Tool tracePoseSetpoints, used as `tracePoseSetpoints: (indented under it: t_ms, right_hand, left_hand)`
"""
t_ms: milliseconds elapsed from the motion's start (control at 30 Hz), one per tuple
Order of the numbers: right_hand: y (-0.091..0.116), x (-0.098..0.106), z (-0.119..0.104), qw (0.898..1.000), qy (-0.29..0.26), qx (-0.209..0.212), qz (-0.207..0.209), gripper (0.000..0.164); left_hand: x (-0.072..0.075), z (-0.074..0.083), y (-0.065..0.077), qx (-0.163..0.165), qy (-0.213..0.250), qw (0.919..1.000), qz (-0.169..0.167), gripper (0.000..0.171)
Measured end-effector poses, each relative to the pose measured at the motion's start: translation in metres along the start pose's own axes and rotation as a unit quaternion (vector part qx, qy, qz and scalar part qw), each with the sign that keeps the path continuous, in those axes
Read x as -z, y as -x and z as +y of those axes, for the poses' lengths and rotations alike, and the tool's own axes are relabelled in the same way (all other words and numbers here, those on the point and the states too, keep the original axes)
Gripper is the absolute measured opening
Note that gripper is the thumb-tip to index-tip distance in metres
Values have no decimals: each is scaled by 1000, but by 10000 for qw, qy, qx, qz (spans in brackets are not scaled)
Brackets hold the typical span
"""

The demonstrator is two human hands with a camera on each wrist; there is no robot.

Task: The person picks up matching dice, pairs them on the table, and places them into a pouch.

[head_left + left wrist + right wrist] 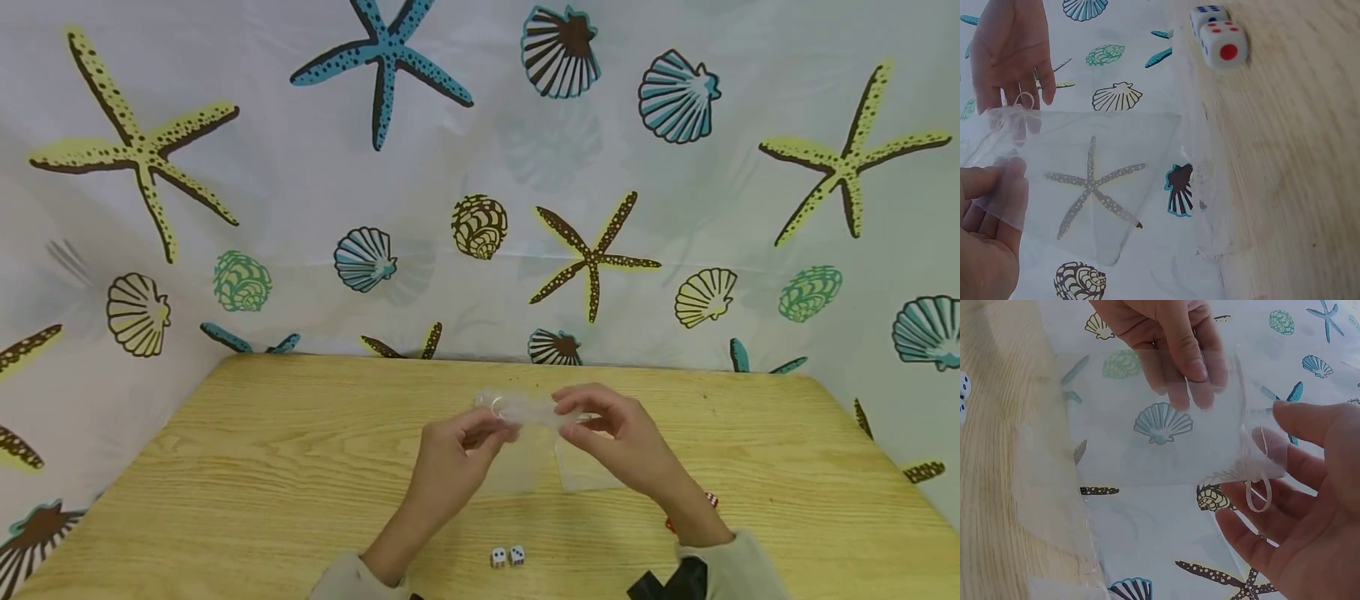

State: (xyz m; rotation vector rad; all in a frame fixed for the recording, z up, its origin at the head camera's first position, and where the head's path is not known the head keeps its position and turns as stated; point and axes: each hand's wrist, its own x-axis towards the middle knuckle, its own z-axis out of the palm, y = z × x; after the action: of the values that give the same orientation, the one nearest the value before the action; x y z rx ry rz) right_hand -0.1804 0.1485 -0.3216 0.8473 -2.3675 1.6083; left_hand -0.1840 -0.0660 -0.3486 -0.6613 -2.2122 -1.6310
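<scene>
A sheer white drawstring pouch point(1097, 187) is held up between the two hands, above the table. My left hand point(457, 454) pinches one side of it, the thumb on the near face and the fingers seen through the mesh. At the gathered end, beside a small loop of cord point(1260, 495), is my right hand point(618, 433). Its thumb stands apart from its fingers, and the fingertips touch the pouch around the drawstring. More sheer pouches, one on the left point(513, 471) and one on the right point(588, 471), lie flat on the table beneath the hands.
Two white dice point(507, 557) sit near the front of the wooden table point(300, 467). Red dice point(711, 500) show partly behind the right wrist. A white curtain point(450, 308) printed with shells and starfish rises behind the table and along both sides.
</scene>
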Motion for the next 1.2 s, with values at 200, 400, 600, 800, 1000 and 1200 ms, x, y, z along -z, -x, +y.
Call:
tracePoseSetpoints:
  t_ms: [200,400,600,800,1000,1200]
  right_hand:
    - [2,-2,1,9983,348,-458,95,27]
    - [-3,4,6,9986,329,-420,47,17]
    - [-5,10,7,9978,536,-374,77,18]
    - [-9,7,9,9917,1131,66,603,23]
    - [-11,-2,7,9692,2075,740,1102,30]
    - [-11,-12,5,9264,3224,1375,1375,35]
  left_hand:
    - [1,-3,5,-1245,-945,9877,20,11]
    - [-3,-1,1,-1682,-1310,9766,-277,14]
    - [-7,1,-4,-1528,-1681,9738,-111,26]
    - [-10,6,-8,-1857,-2185,9575,308,42]
    - [-16,14,-10,-2925,-2966,9048,883,28]
    - [-27,18,-11,-3144,-3653,8697,1061,22]
